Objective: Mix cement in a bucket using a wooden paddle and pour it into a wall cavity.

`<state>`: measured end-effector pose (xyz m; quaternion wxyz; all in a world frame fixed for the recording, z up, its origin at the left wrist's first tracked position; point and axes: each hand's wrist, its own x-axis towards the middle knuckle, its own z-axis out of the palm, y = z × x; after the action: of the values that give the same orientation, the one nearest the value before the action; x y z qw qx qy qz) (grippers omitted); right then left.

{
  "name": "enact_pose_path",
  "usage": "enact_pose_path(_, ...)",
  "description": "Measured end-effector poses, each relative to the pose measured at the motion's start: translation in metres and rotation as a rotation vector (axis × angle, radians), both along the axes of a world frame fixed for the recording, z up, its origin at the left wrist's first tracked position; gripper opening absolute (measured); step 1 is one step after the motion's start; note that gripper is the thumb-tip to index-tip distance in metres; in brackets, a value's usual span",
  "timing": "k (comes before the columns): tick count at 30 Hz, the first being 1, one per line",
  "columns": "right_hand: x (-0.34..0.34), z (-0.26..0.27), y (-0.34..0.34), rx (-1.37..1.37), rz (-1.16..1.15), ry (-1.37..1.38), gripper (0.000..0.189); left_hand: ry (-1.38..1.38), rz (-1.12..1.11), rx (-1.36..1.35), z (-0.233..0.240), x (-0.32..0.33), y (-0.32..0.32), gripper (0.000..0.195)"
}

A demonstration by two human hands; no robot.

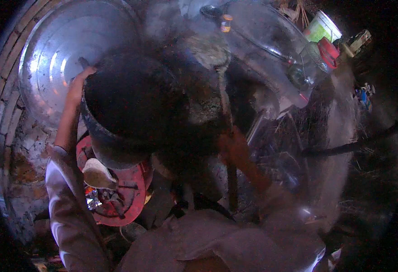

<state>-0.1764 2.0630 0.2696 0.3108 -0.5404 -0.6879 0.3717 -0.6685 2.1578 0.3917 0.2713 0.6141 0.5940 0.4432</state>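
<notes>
At the upper left my left hand [88, 72] grips the near-left rim of a large dark metal pot [117, 149], which stands tilted with its deep, dark inside facing up. My right hand [234, 144] is closed around the long handle of a ladle or large spoon [223, 91]. Its blurred, pale head lies up and beyond the hand, to the right of the pot. Shadow and haze hide the pot's far side and whatever lies under the ladle's head.
A large round metal lid or tray [46, 68] leans at the left by a brick wall. Below the pot is a red plastic stool or lid [131, 204] bearing a pale bowl [98, 173]. A small jar [226, 23], a green-white bucket [323, 29] and a red container [328, 52] are at the upper right.
</notes>
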Motion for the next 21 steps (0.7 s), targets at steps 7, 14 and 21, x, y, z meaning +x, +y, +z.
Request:
enact_pose_path(7, 0.109, -0.152, 0.092, -1.292, -0.104, 0.803, 0.008, -0.304, 0.165, -0.223, 0.010, 0.004, 0.001, 0.025)
enact_pose_path(14, 0.067, -0.137, 0.065, -0.325, 0.549, -0.081, 0.020, -0.575, 0.265, -0.300, 0.016, -0.007, -0.030, 0.026)
enact_pose_path(21, 0.033, -0.266, 0.104, -0.410, 0.116, 0.695, 0.021, -0.664, 0.393, -0.309, 0.019, -0.019, -0.054, 0.026)
